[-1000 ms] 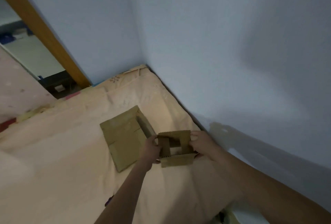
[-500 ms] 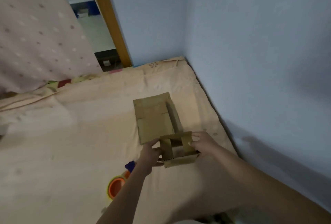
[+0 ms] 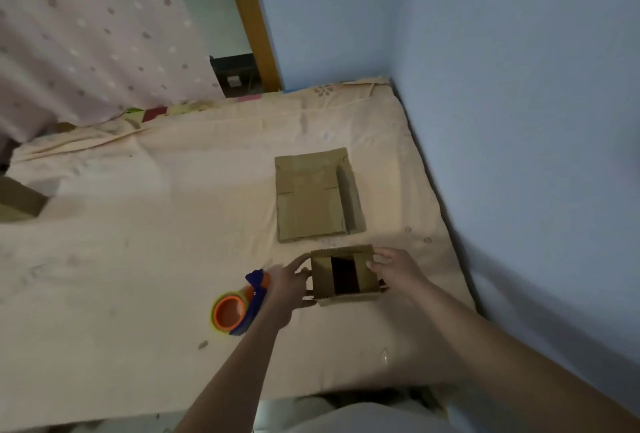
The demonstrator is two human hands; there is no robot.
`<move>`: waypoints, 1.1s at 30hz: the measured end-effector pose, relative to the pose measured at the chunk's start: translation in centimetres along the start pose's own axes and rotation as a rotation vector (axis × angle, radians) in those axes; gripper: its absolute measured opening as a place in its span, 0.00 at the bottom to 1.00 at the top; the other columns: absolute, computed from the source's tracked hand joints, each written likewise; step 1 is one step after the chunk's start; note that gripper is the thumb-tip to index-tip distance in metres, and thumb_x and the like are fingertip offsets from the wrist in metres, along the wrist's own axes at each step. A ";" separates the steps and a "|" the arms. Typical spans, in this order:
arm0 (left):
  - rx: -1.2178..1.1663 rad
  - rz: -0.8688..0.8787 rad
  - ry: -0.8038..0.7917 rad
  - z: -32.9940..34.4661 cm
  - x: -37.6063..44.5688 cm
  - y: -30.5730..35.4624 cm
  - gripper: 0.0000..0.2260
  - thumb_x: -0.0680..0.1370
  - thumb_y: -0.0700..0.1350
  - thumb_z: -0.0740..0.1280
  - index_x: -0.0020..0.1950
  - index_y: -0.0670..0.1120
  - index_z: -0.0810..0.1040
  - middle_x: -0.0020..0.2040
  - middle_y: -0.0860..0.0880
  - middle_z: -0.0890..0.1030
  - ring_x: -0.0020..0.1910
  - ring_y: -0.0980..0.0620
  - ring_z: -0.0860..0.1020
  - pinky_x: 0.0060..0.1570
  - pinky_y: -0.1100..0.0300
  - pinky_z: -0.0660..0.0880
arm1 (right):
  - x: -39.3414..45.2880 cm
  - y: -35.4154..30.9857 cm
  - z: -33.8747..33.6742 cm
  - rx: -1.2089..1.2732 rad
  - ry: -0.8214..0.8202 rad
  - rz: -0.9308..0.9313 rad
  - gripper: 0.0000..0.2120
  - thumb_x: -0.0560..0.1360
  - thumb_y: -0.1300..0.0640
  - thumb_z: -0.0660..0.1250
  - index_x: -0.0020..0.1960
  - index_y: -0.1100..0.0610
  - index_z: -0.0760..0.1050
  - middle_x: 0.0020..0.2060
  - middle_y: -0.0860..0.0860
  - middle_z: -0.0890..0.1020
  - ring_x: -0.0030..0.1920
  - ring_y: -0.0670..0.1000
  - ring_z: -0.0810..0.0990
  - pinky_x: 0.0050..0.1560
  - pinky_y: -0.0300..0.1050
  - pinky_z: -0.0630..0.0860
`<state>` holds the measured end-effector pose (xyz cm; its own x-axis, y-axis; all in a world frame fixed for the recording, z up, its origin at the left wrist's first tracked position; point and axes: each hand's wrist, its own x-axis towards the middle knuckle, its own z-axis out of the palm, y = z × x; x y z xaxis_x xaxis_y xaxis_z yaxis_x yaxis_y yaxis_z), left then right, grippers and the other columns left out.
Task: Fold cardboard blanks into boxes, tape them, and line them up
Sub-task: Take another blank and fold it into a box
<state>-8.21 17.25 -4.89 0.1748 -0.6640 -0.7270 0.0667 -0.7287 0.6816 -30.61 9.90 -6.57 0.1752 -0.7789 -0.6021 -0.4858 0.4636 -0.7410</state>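
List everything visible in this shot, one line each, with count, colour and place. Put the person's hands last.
Half-folded cardboard box: one, brown, on the bed sheet near the wall side, top flaps part open over a dark gap, held between both hands.
Flat cardboard blanks: a small stack, count unclear, brown, lying on the sheet just beyond the box.
Tape dispenser: one, blue body with an orange-cored roll, on the sheet beside the left hand.
Bed sheet: one, pale peach, covering the bed.
Curtain: one, pinkish with pale dots, far left.
Door frame: one, wooden brown, beside the curtain.
Wall: light blue, along the right.
Left hand: one, holds the box's left side.
Right hand: one, holds the box's right side.
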 end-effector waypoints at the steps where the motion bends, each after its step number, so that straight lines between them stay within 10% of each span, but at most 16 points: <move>1: -0.053 -0.027 0.018 0.0 0.0 0.2 0.13 0.85 0.46 0.57 0.68 0.56 0.73 0.61 0.48 0.80 0.57 0.41 0.80 0.52 0.45 0.81 | -0.2 0.0 0.1 -0.013 0.017 -0.002 0.24 0.77 0.52 0.71 0.72 0.51 0.73 0.65 0.48 0.78 0.57 0.51 0.82 0.57 0.47 0.80; 8: -0.049 -0.107 0.120 0.4 0.4 1.4 0.23 0.75 0.67 0.67 0.63 0.54 0.78 0.54 0.47 0.83 0.46 0.41 0.84 0.41 0.47 0.84 | -1.0 -0.2 1.1 -0.150 0.122 -0.060 0.21 0.79 0.49 0.68 0.71 0.51 0.73 0.66 0.51 0.78 0.60 0.53 0.80 0.61 0.47 0.78; 17: 0.098 -0.047 0.037 0.0 0.6 2.5 0.15 0.80 0.58 0.65 0.62 0.51 0.76 0.54 0.46 0.80 0.49 0.41 0.83 0.46 0.47 0.83 | -1.4 -1.7 0.4 -0.100 -0.084 0.040 0.33 0.78 0.44 0.69 0.79 0.51 0.62 0.74 0.51 0.71 0.67 0.53 0.75 0.66 0.49 0.75; 23: 0.067 0.010 -0.027 -0.8 1.0 1.7 0.12 0.79 0.52 0.68 0.61 0.50 0.78 0.54 0.44 0.81 0.45 0.42 0.84 0.43 0.50 0.84 | -2.7 -3.8 0.9 0.034 -0.206 0.250 0.45 0.73 0.24 0.48 0.82 0.49 0.51 0.79 0.54 0.60 0.76 0.62 0.64 0.67 0.56 0.70; 33: 0.089 0.117 0.030 -1.5 1.3 0.1 0.14 0.76 0.39 0.73 0.59 0.53 0.78 0.49 0.42 0.84 0.47 0.44 0.83 0.35 0.57 0.81 | -1.8 -1.6 3.5 -0.142 0.174 0.042 0.24 0.78 0.52 0.71 0.73 0.51 0.72 0.72 0.50 0.72 0.69 0.54 0.73 0.67 0.49 0.73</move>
<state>-6.51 16.55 -5.67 0.2055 -0.7409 -0.6394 -0.0430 -0.6596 0.7504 -27.13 12.03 -5.39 0.0075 -0.8270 -0.5622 -0.6071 0.4430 -0.6597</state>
